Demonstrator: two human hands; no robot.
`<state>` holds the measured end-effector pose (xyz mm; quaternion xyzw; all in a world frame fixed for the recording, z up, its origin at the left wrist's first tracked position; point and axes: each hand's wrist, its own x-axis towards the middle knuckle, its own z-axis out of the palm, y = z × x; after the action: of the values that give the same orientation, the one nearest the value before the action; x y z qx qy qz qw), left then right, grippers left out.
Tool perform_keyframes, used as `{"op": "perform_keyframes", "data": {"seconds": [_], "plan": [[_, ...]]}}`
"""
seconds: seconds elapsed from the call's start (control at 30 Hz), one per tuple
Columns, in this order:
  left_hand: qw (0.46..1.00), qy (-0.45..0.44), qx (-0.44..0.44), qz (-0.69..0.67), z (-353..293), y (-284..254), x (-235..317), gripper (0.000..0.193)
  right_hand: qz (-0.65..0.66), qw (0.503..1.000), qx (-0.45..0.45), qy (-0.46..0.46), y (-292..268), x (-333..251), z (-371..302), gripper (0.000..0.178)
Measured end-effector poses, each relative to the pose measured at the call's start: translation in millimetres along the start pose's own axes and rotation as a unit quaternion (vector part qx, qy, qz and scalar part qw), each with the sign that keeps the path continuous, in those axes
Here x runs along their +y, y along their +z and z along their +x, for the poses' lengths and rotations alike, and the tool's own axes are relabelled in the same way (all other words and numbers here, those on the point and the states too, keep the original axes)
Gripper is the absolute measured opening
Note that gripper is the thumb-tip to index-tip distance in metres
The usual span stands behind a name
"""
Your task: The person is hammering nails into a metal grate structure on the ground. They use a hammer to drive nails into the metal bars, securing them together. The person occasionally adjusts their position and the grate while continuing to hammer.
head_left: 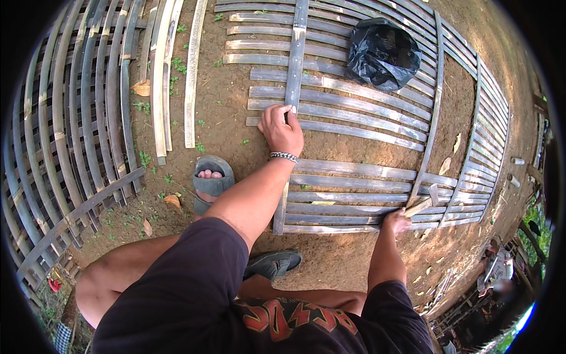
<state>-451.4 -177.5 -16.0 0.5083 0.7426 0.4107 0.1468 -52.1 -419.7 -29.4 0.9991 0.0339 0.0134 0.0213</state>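
Note:
My left hand (280,130) is closed over a long crosspiece (296,53) of a slatted bamboo panel (348,100). Its fingers are curled together at the slat ends, and whatever may be between them is hidden. In my right hand (397,221) is the wooden handle of a hammer (433,194). The hammer lies low over the panel's near slats, beside a second crosspiece (437,88), its metal head pointing away to the right. Between the two hands, a gap in the slats shows bare soil.
A black plastic bag (384,54) sits open on the panel's far part. Another slatted panel (65,118) lies at left, with loose bamboo strips (191,76) beside it. My sandalled foot (212,177) is near the panel's left edge. Clutter (498,268) stands at the right.

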Motion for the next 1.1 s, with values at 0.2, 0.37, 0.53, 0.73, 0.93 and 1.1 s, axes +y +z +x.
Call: {"op": "perform_keyframes", "data": {"seconds": [0.2, 0.37, 0.53, 0.73, 0.93, 1.1], "plan": [[1.000, -0.020, 0.000, 0.015, 1.7, 5.2, 9.8, 0.013, 0.035, 0.995, -0.004, -0.092, -0.2, 23.8, 28.8, 0.070], [0.999, -0.033, 0.010, 0.026, 3.8, 1.2, 2.9, 0.013, 0.326, 0.916, -0.153, -0.177, -75.2, -73.7, -93.1, 0.049], [0.999, -0.046, -0.008, 0.002, 1.4, 2.3, 12.7, 0.012, 0.482, 0.748, -0.401, -0.216, -121.0, -130.8, -194.1, 0.028], [1.000, 0.001, -0.015, 0.024, 2.7, 0.7, 8.8, 0.011, 0.342, 0.751, -0.431, -0.366, -114.3, -178.4, -233.3, 0.024], [0.999, 0.028, -0.021, 0.040, 3.4, 4.9, 11.4, 0.010, 0.323, 0.733, -0.319, -0.507, -85.9, -251.3, -253.1, 0.028], [0.998, 0.003, -0.036, 0.055, 5.1, 4.2, 15.6, 0.010, 0.297, 0.734, -0.387, -0.472, -92.3, -283.6, -272.9, 0.033]]}}
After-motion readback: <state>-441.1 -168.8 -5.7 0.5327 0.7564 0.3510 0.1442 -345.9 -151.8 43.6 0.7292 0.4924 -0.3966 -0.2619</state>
